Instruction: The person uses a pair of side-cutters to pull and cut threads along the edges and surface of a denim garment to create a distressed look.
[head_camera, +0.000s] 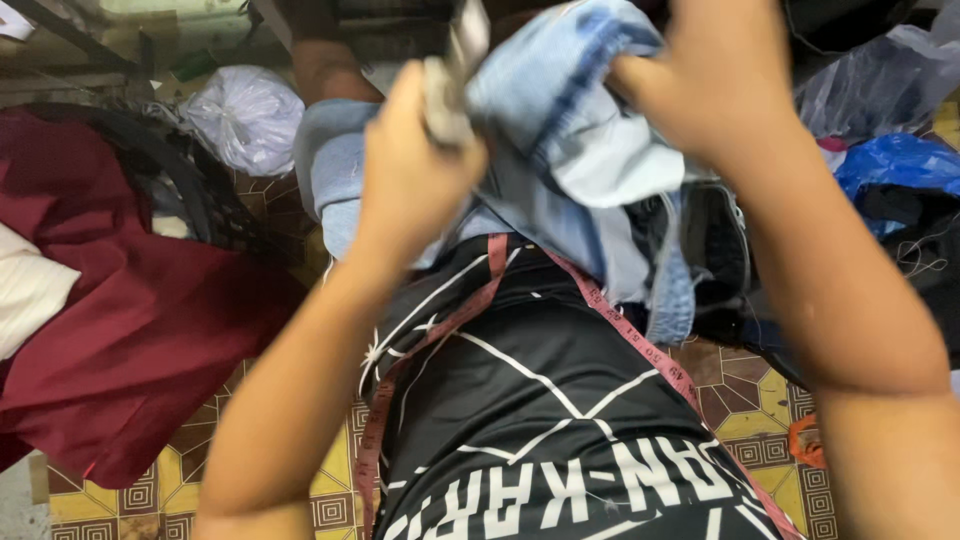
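Observation:
My left hand (415, 165) is closed around a grey metal tool (455, 70), likely scissors, held upright against a light blue denim garment (570, 120). My right hand (705, 75) grips a bunched fold of the same denim at the top of the view. The garment hangs down over my lap, its pale inner side showing. A red measuring tape (625, 330) is draped around my neck and runs down both sides of my black printed shirt (530, 430).
A dark red cloth (130, 330) lies heaped at the left on a patterned tile floor (745, 405). A white plastic bag (245, 115) sits at upper left. Blue plastic (895, 165) and dark clothes are piled at the right.

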